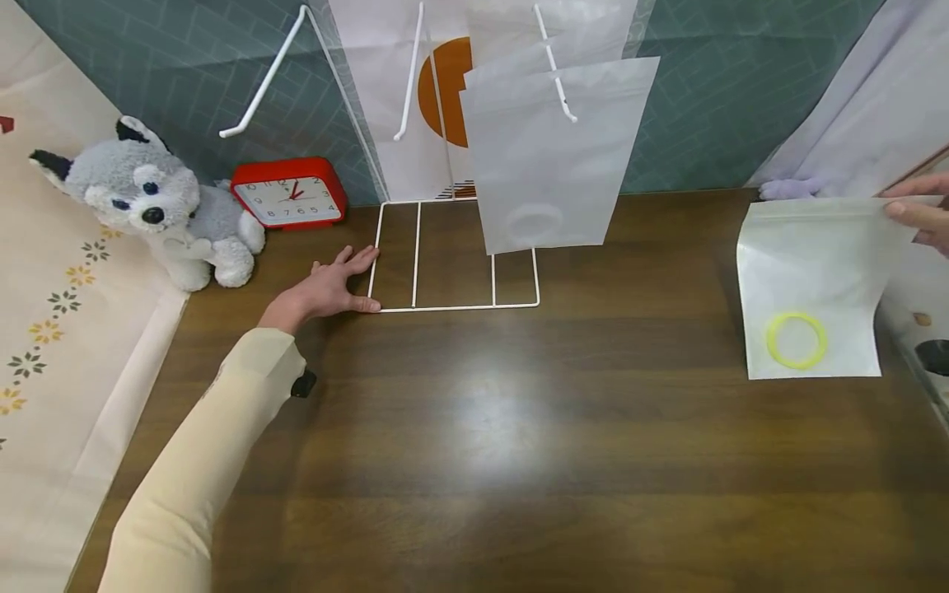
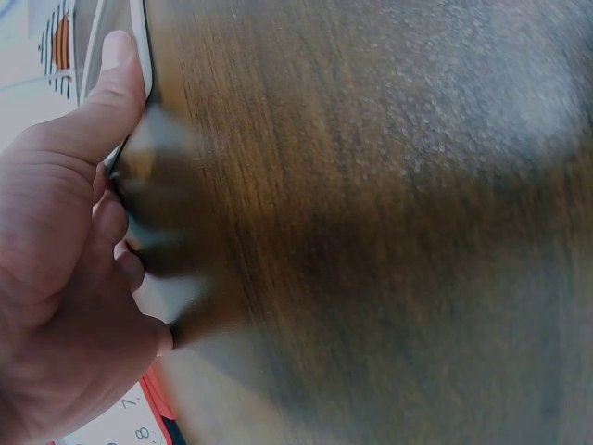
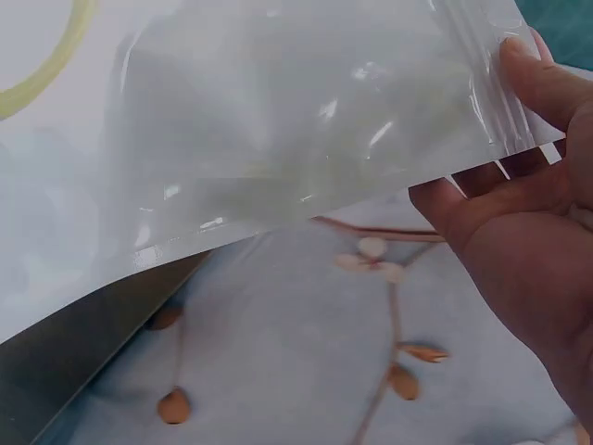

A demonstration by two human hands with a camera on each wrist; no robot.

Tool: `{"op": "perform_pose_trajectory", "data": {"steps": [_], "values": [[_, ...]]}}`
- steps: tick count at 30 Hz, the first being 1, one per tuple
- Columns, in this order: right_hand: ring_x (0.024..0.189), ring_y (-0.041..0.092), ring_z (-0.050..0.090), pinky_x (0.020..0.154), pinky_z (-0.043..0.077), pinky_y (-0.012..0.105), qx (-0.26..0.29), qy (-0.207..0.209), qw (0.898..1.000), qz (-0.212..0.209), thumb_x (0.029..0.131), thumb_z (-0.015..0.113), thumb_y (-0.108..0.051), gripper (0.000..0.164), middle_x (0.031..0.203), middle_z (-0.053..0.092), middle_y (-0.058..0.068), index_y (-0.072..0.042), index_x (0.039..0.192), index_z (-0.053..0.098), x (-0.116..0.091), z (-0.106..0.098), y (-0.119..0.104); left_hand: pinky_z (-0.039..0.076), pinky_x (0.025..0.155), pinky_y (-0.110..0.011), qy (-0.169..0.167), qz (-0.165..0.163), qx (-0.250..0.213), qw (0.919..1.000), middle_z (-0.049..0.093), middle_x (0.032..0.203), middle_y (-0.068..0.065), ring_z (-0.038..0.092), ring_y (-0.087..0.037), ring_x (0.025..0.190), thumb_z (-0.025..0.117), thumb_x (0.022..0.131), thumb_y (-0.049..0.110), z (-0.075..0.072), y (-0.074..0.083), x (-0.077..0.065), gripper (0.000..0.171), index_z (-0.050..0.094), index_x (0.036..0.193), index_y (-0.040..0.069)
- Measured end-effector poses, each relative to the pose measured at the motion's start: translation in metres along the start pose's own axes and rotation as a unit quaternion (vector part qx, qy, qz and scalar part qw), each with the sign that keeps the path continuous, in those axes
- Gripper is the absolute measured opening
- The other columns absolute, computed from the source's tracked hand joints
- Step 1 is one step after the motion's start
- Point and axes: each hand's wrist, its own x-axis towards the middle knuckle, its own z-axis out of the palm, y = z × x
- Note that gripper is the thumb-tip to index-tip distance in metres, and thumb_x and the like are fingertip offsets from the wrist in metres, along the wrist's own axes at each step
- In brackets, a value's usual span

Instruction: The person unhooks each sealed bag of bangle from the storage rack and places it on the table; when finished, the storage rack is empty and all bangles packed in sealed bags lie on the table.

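My left hand point(image 1: 326, 288) rests at the left side of a white wire display rack point(image 1: 460, 308), its fingers spread and fairly straight. In the left wrist view the thumb of that hand point(image 2: 65, 232) lies against the wire. At the far right, my right hand point(image 1: 930, 210) pinches the top corner of a pale zip pouch point(image 1: 808, 263). A yellow ring point(image 1: 823, 342) shows low on this pouch. The right wrist view has the thumb of the hand point(image 3: 519, 204) on the pouch's zip edge. Similar pale pouches point(image 1: 556, 156) hang from the rack's right prong.
Left of the rack sit a red clock point(image 1: 285, 169) and a grey-and-white plush husky point(image 1: 166, 202). Two more white prongs point(image 1: 267, 82) stick out from the rack. Behind everything is a green patterned wall point(image 1: 726, 99); the wooden table point(image 1: 482, 453) spreads in front.
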Motion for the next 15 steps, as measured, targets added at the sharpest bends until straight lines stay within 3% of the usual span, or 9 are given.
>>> {"op": "perform_pose_trajectory", "data": {"steps": [2, 6, 12, 15], "values": [[0.081, -0.005, 0.063, 0.066, 0.05, 0.009, 0.025, -0.016, 1.0, 0.011, 0.098, 0.064, -0.009, 0.015, 0.097, 0.066, -0.016, -0.018, 0.107, 0.072, 0.002, 0.004, 0.003, -0.006, 0.112, -0.068, -0.002, -0.004, 0.0, 1.0, 0.005, 0.166, -0.015, -0.006, -0.038, 0.15, 0.077, 0.087, 0.04, 0.0, 0.001, 0.001, 0.103, 0.009, 0.162, 0.018], [0.074, -0.005, 0.063, 0.059, 0.049, 0.01, 0.019, -0.023, 0.999, 0.043, 0.099, 0.061, -0.008, 0.02, 0.09, 0.067, -0.02, -0.025, 0.1, 0.073, 0.005, 0.012, 0.006, -0.007, 0.111, -0.068, -0.003, -0.006, -0.002, 1.0, 0.005, 0.167, -0.014, -0.007, -0.038, 0.15, 0.077, 0.087, 0.039, -0.001, 0.001, 0.001, 0.103, 0.009, 0.162, 0.019], [0.069, -0.006, 0.055, 0.058, 0.044, 0.008, -0.095, -0.019, 0.994, 0.058, 0.103, 0.053, -0.007, 0.032, 0.091, 0.055, -0.025, -0.034, 0.094, 0.067, 0.009, 0.018, 0.022, -0.008, 0.111, -0.068, -0.001, -0.003, -0.002, 1.0, 0.006, 0.167, -0.011, -0.007, -0.036, 0.151, 0.077, 0.087, 0.04, -0.001, 0.0, 0.002, 0.103, 0.009, 0.162, 0.019], [0.067, -0.007, 0.055, 0.057, 0.043, 0.008, -0.11, -0.01, 0.992, 0.068, 0.103, 0.054, -0.009, 0.032, 0.089, 0.054, -0.026, -0.036, 0.091, 0.066, 0.014, 0.018, 0.035, -0.007, 0.111, -0.068, 0.0, -0.002, -0.001, 1.0, 0.006, 0.167, -0.012, -0.007, -0.037, 0.151, 0.077, 0.087, 0.041, 0.0, 0.0, 0.003, 0.103, 0.01, 0.162, 0.018]]}}
